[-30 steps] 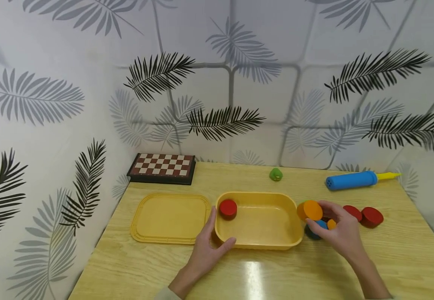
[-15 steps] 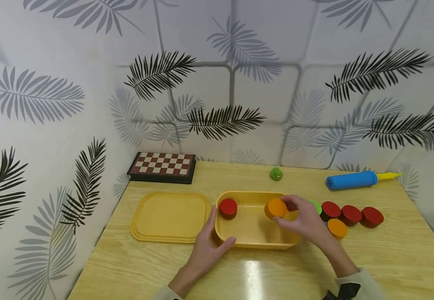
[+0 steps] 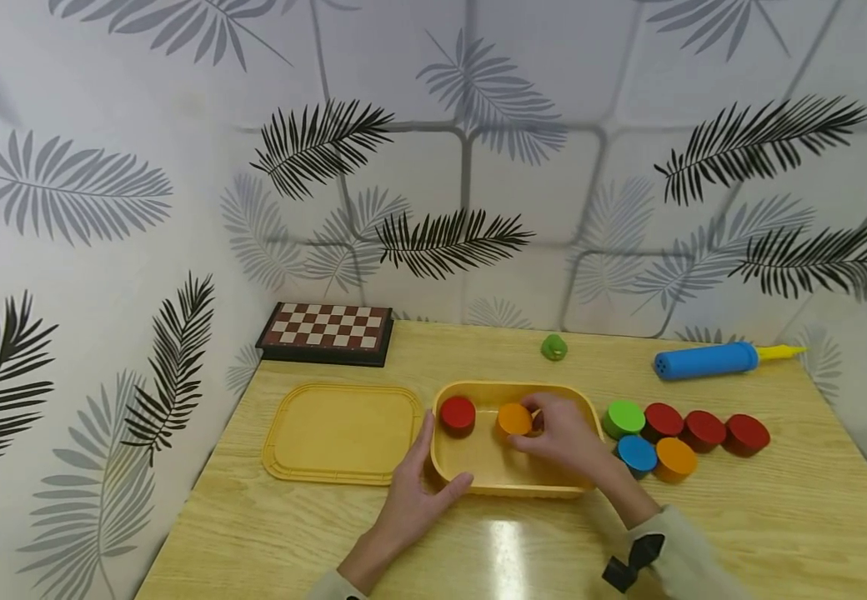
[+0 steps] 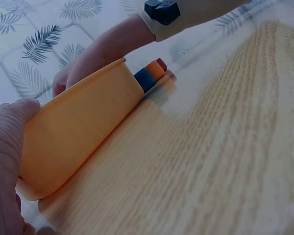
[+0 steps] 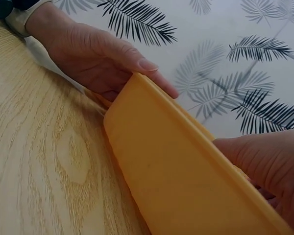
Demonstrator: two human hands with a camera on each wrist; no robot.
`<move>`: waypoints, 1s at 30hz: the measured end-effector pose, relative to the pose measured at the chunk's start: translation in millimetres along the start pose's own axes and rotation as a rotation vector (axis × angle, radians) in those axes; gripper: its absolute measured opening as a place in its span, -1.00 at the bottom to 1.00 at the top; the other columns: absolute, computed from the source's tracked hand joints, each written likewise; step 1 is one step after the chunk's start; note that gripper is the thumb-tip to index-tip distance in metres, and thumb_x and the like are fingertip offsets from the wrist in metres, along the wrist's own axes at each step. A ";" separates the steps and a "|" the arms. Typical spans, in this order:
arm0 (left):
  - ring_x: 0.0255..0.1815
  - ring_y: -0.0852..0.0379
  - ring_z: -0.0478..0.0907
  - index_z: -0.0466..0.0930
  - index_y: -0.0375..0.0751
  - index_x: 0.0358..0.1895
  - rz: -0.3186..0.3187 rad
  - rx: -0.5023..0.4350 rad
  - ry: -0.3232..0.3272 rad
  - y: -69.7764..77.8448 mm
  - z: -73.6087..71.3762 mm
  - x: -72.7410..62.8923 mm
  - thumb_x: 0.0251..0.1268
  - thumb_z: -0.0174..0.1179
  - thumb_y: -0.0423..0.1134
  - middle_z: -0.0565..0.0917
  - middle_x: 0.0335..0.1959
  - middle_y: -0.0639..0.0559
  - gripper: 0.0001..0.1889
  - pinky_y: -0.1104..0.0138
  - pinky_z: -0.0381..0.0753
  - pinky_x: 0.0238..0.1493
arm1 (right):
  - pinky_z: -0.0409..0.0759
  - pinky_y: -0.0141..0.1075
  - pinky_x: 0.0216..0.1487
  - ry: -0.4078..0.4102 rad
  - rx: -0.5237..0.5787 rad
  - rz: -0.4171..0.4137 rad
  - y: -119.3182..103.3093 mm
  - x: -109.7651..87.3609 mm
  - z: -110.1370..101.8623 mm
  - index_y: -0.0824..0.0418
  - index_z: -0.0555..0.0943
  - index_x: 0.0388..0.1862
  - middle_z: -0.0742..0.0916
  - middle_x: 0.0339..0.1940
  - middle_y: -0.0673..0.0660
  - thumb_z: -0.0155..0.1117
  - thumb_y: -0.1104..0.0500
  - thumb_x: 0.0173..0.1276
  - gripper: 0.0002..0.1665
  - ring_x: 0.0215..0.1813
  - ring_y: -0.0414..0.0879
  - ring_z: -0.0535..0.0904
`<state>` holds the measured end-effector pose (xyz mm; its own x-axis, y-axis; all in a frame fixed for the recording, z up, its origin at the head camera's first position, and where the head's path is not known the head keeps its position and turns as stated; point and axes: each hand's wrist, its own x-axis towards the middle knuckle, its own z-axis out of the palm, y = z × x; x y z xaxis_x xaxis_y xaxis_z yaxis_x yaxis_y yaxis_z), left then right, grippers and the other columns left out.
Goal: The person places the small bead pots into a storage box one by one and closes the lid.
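Observation:
In the head view my right hand (image 3: 564,437) reaches inside a yellow plastic box (image 3: 471,475) and pinches a short orange cylinder (image 3: 513,421) between thumb and fingers. Whether the cylinder touches the box floor, I cannot tell. A red cylinder (image 3: 458,416) stands in the box's far left corner. My left hand (image 3: 420,487) rests around the near left corner, its fingers straight along the left wall and its thumb along the front. The left wrist view shows the box's outer front wall (image 4: 83,127); the right wrist view also shows its outside, hiding what my right hand holds.
Right of the box stand several short cylinders: green (image 3: 623,418), blue (image 3: 636,455), orange (image 3: 675,460) and three red ones (image 3: 704,431). A yellow lid (image 3: 343,433) lies left. Behind are a chessboard case (image 3: 326,333), a green toy duck (image 3: 553,347) and a blue pump (image 3: 707,361).
My right hand has carried the orange cylinder leftward from beside the box's right edge and down into the box. My left hand has stayed at the left corner.

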<state>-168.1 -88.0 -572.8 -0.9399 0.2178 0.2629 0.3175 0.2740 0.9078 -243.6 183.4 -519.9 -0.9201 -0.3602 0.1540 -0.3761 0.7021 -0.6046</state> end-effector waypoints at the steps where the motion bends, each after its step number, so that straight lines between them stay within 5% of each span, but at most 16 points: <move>1: 0.72 0.05 -0.10 -0.16 -0.11 0.73 0.003 0.000 0.001 -0.3 0.1 0.1 0.36 0.42 0.04 -0.08 0.74 -0.03 0.09 0.11 -0.05 0.65 | 0.69 -0.29 -0.13 -0.013 0.011 0.006 -0.6 1.6 1.8 0.31 0.67 0.03 0.75 -0.17 0.08 0.66 0.06 0.16 -0.45 -0.20 -0.11 0.61; 21: 0.71 0.05 -0.07 -0.15 -0.12 0.73 0.021 0.004 0.003 -1.6 0.0 0.3 0.37 0.42 0.03 -0.06 0.74 -0.14 0.09 0.13 -0.02 0.65 | 0.76 -0.19 -0.07 -0.100 0.083 0.024 -13.7 21.5 12.5 0.37 0.67 0.10 0.78 -0.13 0.13 0.61 0.11 0.27 -0.47 -0.15 -0.09 0.70; 30: 0.71 0.03 -0.08 -0.15 -0.16 0.72 0.017 -0.001 0.004 -1.9 0.2 0.9 0.36 0.42 0.02 -0.06 0.73 -0.15 0.08 0.15 -0.03 0.65 | 0.75 0.01 0.06 -0.034 0.157 -0.024 -14.9 10.5 3.0 0.49 0.62 0.18 0.78 -0.01 0.33 0.54 0.23 0.31 -0.45 -0.04 0.13 0.73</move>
<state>-169.5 -88.2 -574.4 -0.9350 0.2188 0.2793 0.3329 0.2693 0.9037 -247.3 167.3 -511.6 -0.9058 -0.3981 0.1449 -0.3736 0.5894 -0.7163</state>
